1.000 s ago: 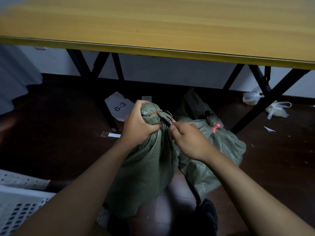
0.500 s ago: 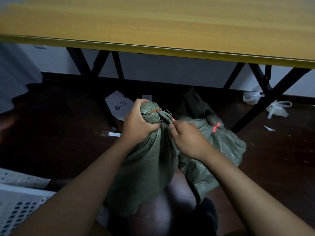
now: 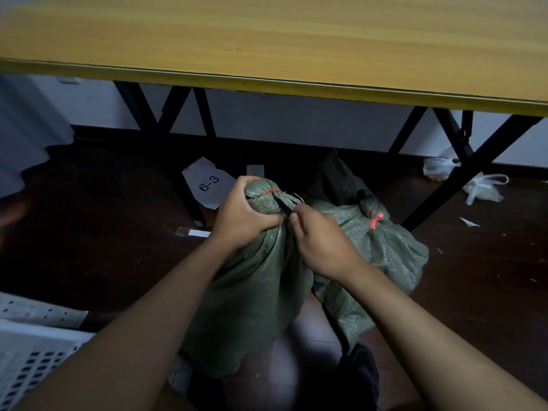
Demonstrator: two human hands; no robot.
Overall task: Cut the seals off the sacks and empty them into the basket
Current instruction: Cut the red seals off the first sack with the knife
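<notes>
Lower left, the white basket (image 3: 32,360) waits, cut off by the frame. My left hand (image 3: 243,216) grips the near sack (image 3: 255,280) by its neck at centre, bunching it to hold the red seal (image 3: 271,191) steady. My right hand (image 3: 321,246) holds a dark blade (image 3: 281,204) against it; the edge is too dim to read. The second sack (image 3: 382,250) lies right, sealed.

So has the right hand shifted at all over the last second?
Barely. The right hand holds the dark blade at the neck of the sack, having crept slightly toward the red tie, judged against the 6-3 paper.
</notes>
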